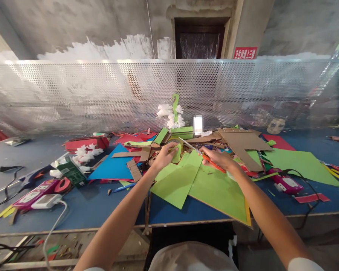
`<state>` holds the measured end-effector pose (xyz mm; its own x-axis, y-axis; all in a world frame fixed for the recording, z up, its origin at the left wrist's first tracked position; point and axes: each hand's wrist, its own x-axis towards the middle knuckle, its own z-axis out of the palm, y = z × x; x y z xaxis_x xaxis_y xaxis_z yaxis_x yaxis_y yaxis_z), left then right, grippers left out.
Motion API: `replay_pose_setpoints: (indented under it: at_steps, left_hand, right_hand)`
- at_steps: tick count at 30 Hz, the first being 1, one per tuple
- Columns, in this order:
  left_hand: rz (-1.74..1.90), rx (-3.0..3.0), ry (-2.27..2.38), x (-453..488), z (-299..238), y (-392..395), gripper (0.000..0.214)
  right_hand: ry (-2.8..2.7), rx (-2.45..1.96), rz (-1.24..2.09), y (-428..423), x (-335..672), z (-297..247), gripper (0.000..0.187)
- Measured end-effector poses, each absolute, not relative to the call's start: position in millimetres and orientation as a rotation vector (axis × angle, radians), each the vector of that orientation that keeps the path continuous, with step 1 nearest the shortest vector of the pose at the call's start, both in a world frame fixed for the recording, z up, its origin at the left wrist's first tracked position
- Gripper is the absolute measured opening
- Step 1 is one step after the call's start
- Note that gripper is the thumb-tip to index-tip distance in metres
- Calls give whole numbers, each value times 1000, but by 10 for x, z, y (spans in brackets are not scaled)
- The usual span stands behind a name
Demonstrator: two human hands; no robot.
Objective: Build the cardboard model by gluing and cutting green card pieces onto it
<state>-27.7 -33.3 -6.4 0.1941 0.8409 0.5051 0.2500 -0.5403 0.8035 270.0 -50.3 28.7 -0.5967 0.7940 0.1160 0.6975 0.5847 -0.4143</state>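
My left hand (164,155) is closed on a small piece of green paper (177,152), held over the blue table (101,210). My right hand (217,157) grips orange-handled scissors (199,152), whose blades point left toward that green piece. Under both hands lie large green paper sheets (203,184), one overhanging the table's front edge.
Scattered craft scraps cover the table: a blue triangle sheet (113,169), cardboard pieces (243,145), red paper (86,143), white tissue flowers (171,114), a green box (182,132). A pink glue gun (285,183) lies right, a power strip (45,201) left. A perforated metal fence (101,94) stands behind.
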Motion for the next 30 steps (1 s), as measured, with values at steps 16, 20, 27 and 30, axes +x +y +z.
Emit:
replay_pose_setpoints:
  at_steps: [16,20,27,30]
  left_hand:
    - [1385,1710,1052,-94,-32,-461,56]
    - [1220,1825,1011,1,-69,-518,53]
    - [1271,1592,917,17,-35,-578,63]
    - [1147,1576,876,46,-43,-596,58]
  right_hand:
    - [-1846,-1007,1019,-524,2397,174,52]
    - [-1714,-904,1050,-577,2243,159,49]
    - [-1594,-899,988,-556,2212,127,48]
    - [-1574,-908,952,-535,2197,107,47]
